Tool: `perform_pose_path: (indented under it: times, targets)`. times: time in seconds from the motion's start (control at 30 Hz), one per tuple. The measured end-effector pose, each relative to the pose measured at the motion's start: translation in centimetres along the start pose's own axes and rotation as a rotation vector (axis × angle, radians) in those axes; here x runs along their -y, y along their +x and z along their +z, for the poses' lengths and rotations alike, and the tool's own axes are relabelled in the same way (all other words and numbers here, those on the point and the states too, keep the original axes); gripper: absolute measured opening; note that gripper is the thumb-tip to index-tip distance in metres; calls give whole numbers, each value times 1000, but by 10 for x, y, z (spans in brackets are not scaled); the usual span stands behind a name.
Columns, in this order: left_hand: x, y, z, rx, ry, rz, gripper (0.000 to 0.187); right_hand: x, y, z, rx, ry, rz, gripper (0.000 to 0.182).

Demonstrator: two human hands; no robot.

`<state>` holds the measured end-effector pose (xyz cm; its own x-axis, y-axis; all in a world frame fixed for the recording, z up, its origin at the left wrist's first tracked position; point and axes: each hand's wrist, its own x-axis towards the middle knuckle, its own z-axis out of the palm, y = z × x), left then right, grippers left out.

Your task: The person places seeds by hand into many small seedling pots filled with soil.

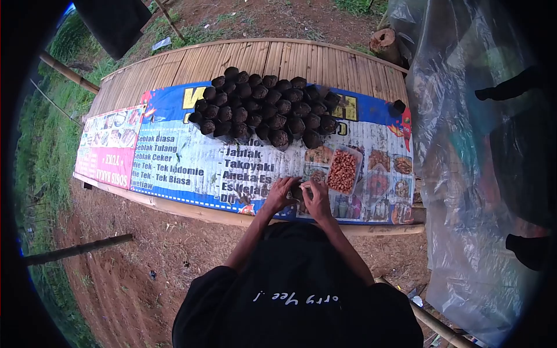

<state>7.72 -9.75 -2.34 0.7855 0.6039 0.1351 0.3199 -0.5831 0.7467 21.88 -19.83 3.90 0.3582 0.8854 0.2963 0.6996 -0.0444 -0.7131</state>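
On the counter (336, 62), the left hand (281, 195) curls its grip round a small dark pot (297, 192); the right hand (317, 200) pinches together at its top, on what I can't tell. Likely seeding; the next move calls for a steady pot.

Head view: close above bamboo table (336, 69), facing forward, steeply down
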Motion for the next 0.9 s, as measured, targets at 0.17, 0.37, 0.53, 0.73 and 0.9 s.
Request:
perform_pose_path:
  times: [0.17, 0.37, 0.53, 0.73, 0.9]
  targets:
    - [7, -1, -2, 86, 10, 29, 68, -2, -1, 1, 7, 18, 6, 10]
    - [-2, -6, 4, -35, 55, 26, 63, 0, -8, -5, 57, 43, 4, 11]
    - [-3, -4, 3, -40, -53, -20, 66, 2, -4, -7, 4, 29, -35, 10]
    - [-1, -6, 3, 0, 20, 23, 63, 0, -10, -1, 62, 38, 10, 10]
    - [-6, -3, 4, -66, -6, -10, 61, 8, -2, -6, 38, 57, -11, 9]
